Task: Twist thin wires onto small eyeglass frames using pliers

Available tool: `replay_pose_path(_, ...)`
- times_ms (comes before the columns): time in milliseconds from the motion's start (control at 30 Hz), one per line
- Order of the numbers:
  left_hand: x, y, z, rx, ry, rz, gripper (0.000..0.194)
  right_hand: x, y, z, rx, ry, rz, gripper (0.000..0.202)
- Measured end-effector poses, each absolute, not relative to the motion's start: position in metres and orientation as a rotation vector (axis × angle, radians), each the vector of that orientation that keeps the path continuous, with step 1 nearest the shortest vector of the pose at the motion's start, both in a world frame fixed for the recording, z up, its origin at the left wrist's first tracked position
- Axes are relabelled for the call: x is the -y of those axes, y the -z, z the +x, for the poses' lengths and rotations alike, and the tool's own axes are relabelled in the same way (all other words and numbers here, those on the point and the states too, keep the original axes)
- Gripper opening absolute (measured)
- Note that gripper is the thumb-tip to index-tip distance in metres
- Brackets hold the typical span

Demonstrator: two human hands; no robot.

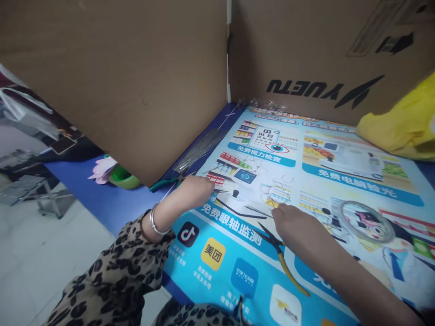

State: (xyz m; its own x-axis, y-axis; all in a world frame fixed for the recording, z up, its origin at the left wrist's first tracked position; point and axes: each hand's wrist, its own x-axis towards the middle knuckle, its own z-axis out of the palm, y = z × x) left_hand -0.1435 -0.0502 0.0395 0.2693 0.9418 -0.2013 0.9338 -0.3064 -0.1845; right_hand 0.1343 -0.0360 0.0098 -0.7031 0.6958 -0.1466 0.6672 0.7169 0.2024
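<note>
My left hand [195, 192] is closed, palm down, over the poster's left edge; what its fingers hold is hidden. To its right, my right hand [297, 226] has its fingers pinched together. A thin grey pointed piece [258, 211] reaches left from its fingertips, too fine to name. Beneath the right hand lie pliers [281, 254] with dark jaws and yellow handles. Beside the left wrist is a green-handled tool [163, 183], partly covered. Loops of thin wire [275, 194] lie on the poster between and beyond the hands.
A printed blue poster [217, 290] covers the blue table [91, 199]. Tall cardboard panels [142, 81] rise behind. Straight thin wires [200, 149] lie along the left panel. A clear ring [367, 222], yellow fabric [404, 117] and a green bowl [124, 176] with a pink flower surround the work.
</note>
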Motion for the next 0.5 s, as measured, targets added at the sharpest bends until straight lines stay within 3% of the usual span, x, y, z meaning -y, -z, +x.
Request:
replay_pose_path(200, 0.079, -0.018, -0.142, 1.843, -0.188, -2.332, 0.022, 0.034, 0.001, 0.140, -2.801, -0.289, 1.066, 0.029)
replay_pose_path(500, 0.089, -0.021, -0.142, 2.004, -0.073, -2.275, 0.021, 0.036, -0.002, 0.141, -2.830, -0.318, 1.037, 0.028)
